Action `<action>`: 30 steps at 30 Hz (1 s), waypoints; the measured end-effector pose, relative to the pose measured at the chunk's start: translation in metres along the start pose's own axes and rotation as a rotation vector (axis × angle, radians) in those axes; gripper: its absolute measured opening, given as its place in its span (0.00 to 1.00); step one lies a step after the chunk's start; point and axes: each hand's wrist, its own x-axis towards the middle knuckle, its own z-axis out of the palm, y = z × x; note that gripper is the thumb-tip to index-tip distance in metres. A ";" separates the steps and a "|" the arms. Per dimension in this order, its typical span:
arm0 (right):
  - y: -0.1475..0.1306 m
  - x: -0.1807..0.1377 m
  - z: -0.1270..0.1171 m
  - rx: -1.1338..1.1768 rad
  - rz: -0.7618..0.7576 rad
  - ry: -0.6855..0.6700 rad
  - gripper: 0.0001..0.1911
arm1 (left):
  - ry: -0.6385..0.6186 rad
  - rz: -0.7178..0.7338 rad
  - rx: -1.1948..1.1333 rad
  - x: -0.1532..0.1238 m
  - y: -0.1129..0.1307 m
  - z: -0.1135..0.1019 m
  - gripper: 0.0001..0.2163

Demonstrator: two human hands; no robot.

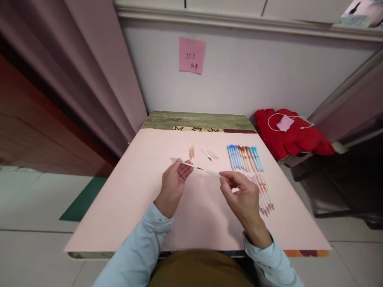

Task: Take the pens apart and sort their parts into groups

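A: Both hands are up over the middle of the table (pixel 131 199). The left hand (pixel 174 181) pinches a thin white refill (pixel 186 163), dark tip pointing right.

B: And the right hand (pixel 242 195) is closed on a clear tube (pixel 213 173) between thumb and fingertips, open end facing that tip. The two are near each other but not joined, I'd say.

A: So this looks like the threading step: refill into tube, tip lined up, not yet inside.

B: It calls for a steady aim, I reckon. Both pieces need to sit on one line, with a light pinch so the refill can slide without bending.

A: Toward the far right corner there's a neat row of blue and orange pens (pixel 244 158). More pens (pixel 263 191) lie along the right edge, just beside the right hand.

B: Spare refills (pixel 206 153) and some small pieces (pixel 192 152) sit nearer the far edge, apart from both hands.
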 end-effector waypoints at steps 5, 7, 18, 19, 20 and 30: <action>0.002 -0.001 0.000 0.001 -0.017 0.019 0.08 | -0.023 0.030 0.041 -0.009 -0.001 0.005 0.04; 0.002 -0.002 0.000 0.009 -0.016 0.022 0.08 | -0.024 0.033 0.052 -0.011 -0.002 0.007 0.04; 0.001 -0.003 0.002 0.023 -0.031 0.026 0.08 | -0.050 0.069 0.109 -0.022 -0.014 0.016 0.03; 0.000 -0.003 0.003 0.021 -0.039 0.026 0.08 | -0.056 0.073 0.112 -0.023 -0.015 0.016 0.03; 0.000 -0.003 0.004 0.020 -0.046 0.023 0.08 | -0.063 0.075 0.113 -0.023 -0.015 0.016 0.03; 0.000 -0.002 0.020 0.088 -0.018 0.026 0.06 | -0.127 0.057 0.161 -0.035 -0.022 0.020 0.04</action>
